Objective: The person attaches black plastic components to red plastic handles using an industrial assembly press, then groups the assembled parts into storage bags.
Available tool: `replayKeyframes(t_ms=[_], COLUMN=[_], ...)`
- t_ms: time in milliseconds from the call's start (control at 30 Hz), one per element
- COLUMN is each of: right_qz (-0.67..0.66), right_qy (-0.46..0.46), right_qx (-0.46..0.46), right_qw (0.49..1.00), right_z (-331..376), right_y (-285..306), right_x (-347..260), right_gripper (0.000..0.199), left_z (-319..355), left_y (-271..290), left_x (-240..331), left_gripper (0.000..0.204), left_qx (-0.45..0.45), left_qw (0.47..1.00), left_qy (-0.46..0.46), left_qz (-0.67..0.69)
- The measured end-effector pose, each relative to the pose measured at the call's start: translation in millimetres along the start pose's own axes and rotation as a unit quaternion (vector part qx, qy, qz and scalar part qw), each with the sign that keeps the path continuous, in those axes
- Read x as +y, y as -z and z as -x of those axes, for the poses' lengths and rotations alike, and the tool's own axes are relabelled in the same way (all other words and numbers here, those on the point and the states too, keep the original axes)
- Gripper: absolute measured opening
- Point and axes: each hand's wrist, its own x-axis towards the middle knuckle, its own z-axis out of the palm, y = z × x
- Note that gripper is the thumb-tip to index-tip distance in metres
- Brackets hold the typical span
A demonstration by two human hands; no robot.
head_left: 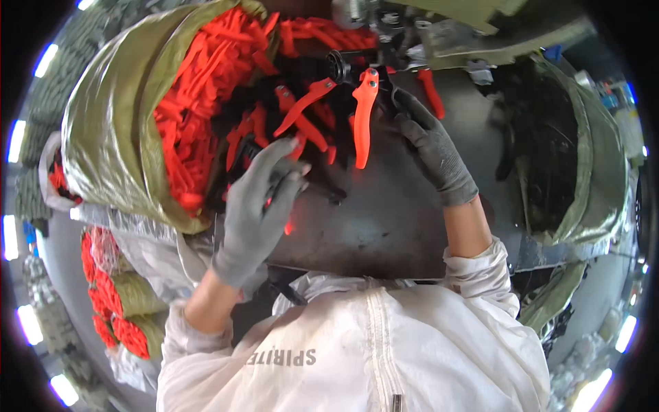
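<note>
My right hand [432, 147], in a dark grey glove, closes its fingers on a black tool part with a curved red lever handle [365, 123], beside the machine. The handle hangs down, with two small rivets near its top; the black body is partly hidden. To the left, my left hand [257, 202], in a lighter grey glove, is raised with bent fingers held apart, and I see nothing gripped in it. Just beyond its fingertips lie several black parts with red handles [309, 130] in a loose heap on the dark metal table [364, 237].
An olive woven sack [113, 123] spills red handles [206, 89] at the left. Metal machinery [446, 41] stands at the far side. Another sack [597, 165], holding black parts, is on the right. More red pieces [130, 336] sit in bags at lower left.
</note>
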Motion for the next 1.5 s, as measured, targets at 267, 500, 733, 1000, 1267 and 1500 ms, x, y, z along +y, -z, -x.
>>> replayKeyframes(t_ms=[267,500,733,1000,1267,1500], right_qz=[-0.072,-0.168,-0.201,-0.399,-0.425,-0.366], right_qy=[-0.077,0.023,-0.064,-0.125,-0.125,-0.106], right_qx=[-0.079,-0.127,-0.132,-0.133,-0.159,-0.098], right_qw=[0.991,0.977,0.968,0.899,0.882,0.919], right_z=[-40,-70,-99,-86,-75,-8], right_y=[-76,-117,-112,-160,-156,-115], right_x=[14,15,33,40,24,2], right_gripper=[0.071,0.068,0.063,0.057,0.065,0.084], left_z=[146,78,29,0,-15,25], left_y=[60,21,24,32,16,-10], left_x=[-89,-124,-95,-93,-81,-54], left_gripper=[0.050,0.089,0.113,0.111,0.070,0.073], left_qx=[0.317,0.298,0.349,0.354,0.319,0.285], left_qw=[0.926,0.946,0.926,0.889,0.882,0.894], left_qy=[0.196,0.078,0.119,0.130,0.120,0.088], left_qz=[0.060,-0.104,0.077,0.259,0.324,0.334])
